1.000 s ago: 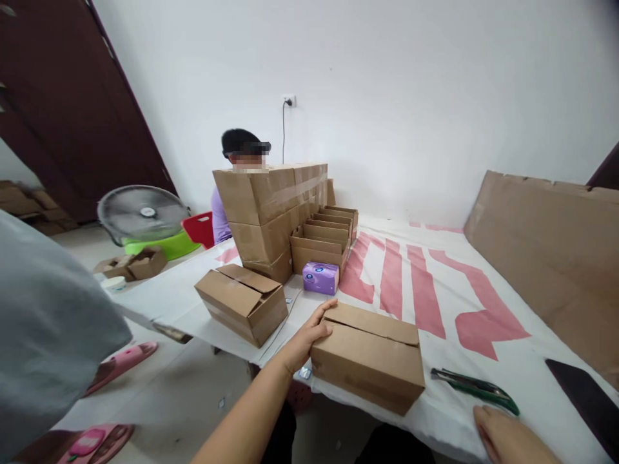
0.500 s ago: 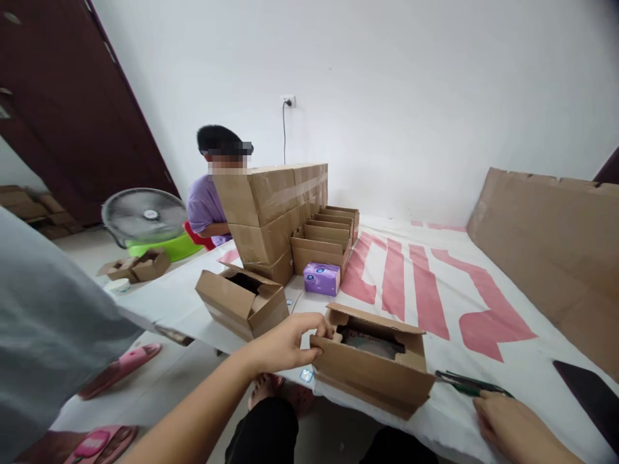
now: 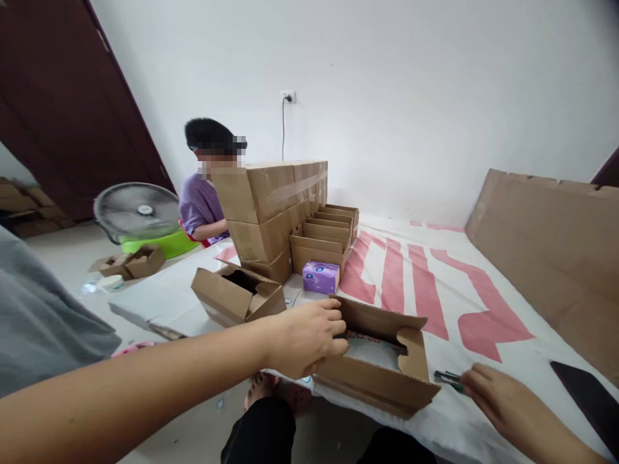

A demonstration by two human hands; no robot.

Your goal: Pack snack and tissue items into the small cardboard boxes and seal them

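In front of me an open cardboard box (image 3: 377, 390) sits at the table's near edge, its long flaps raised. Inside lies a pale, rounded item (image 3: 374, 351) with printed marks, partly covered by the box walls. My left hand (image 3: 309, 335) is at the box's left end, fingers curled over that end and gripping it. To the right of the box, my right hand (image 3: 488, 393) has its fingers closed around a slim dark tool (image 3: 449, 379) with green parts. The tool's far end points toward the box; the rest is hidden under the hand.
Another open box (image 3: 236, 296) stands left, beside a purple tissue pack (image 3: 322, 277). Behind are stacked sealed cartons (image 3: 271, 212) and a row of open boxes (image 3: 319, 248). A dark flat object (image 3: 587, 403) lies right. A person in purple (image 3: 203, 203) sits behind; grey clothing (image 3: 43, 309) is close left.
My left hand has moved further over the box's left end, and that end's inner flap has gone from view. My right hand has closed around the dark tool.
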